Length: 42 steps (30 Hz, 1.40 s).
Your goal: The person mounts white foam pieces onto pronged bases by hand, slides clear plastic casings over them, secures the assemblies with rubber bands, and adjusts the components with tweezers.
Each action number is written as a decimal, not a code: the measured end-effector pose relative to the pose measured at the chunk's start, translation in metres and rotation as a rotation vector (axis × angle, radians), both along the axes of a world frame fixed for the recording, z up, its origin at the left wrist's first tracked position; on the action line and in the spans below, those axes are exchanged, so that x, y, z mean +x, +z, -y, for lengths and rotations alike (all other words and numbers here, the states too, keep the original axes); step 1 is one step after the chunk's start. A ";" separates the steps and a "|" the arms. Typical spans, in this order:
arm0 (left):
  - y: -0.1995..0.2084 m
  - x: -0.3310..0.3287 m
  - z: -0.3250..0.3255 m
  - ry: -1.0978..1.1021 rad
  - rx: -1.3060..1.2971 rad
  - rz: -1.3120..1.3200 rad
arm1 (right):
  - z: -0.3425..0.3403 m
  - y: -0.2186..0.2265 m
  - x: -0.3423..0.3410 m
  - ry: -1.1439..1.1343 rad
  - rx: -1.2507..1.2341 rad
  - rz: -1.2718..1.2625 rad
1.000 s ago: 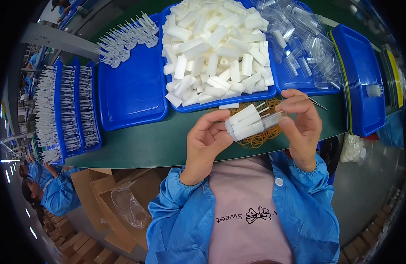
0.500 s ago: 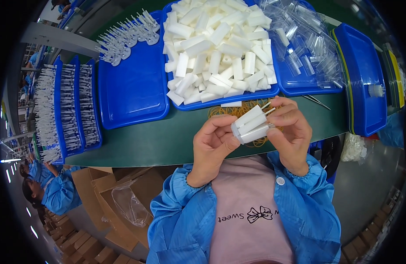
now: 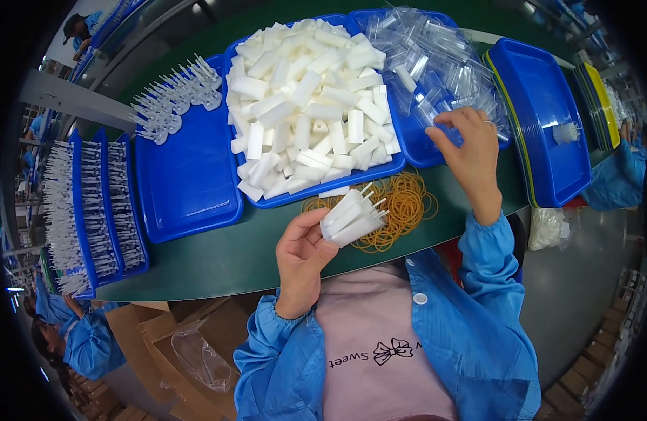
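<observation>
My left hand [image 3: 299,259] grips the base of a white pronged holder [image 3: 353,217] between thumb and fingers. White foam sleeves sit over several of its prongs, and the thin prong tips stick out of them. My right hand [image 3: 476,151] is over the near side of a blue tray of clear plastic tubes [image 3: 435,52], thumb and fingers apart, with nothing seen in it. A large heap of white foam sleeves [image 3: 309,98] fills the blue tray in the middle. A loose pile of tan rubber bands [image 3: 407,203] lies behind the held holder.
At left, a blue tray [image 3: 186,179] bears a group of white pronged holders [image 3: 176,102]; upright trays packed with more [image 3: 92,210] stand beside it. Stacked blue trays [image 3: 541,105] are at right, a small pronged piece [image 3: 566,133] on top. An open cardboard box [image 3: 155,337] is below the table edge.
My right hand has let go of the holder and moved up and right to the clear tubes. My left hand has lowered slightly leftward, still holding it. The whole view has shifted.
</observation>
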<state>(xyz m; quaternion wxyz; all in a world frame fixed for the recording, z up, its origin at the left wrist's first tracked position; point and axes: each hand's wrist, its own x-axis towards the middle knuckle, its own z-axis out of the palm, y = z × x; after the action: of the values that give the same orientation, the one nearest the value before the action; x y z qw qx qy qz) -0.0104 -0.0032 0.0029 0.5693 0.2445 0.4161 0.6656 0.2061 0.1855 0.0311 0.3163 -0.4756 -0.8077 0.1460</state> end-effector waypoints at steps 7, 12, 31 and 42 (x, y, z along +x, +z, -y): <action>-0.002 -0.002 0.002 -0.004 -0.007 0.034 | -0.002 -0.019 0.002 -0.136 0.223 0.243; 0.004 0.002 -0.002 -0.024 0.017 0.050 | 0.031 0.009 -0.005 -0.007 -0.212 -0.406; 0.017 -0.003 0.003 0.046 0.289 -0.906 | 0.060 0.042 -0.016 0.383 -0.325 -0.341; 0.026 -0.002 0.002 0.031 0.322 -1.025 | 0.059 0.040 -0.023 0.461 -0.449 -0.353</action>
<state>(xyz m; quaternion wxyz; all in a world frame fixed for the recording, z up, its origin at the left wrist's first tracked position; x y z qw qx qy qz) -0.0126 -0.0052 0.0288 0.2386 0.6161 0.5370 0.5246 0.1827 0.1269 0.0709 0.2975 -0.3061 -0.7744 0.4670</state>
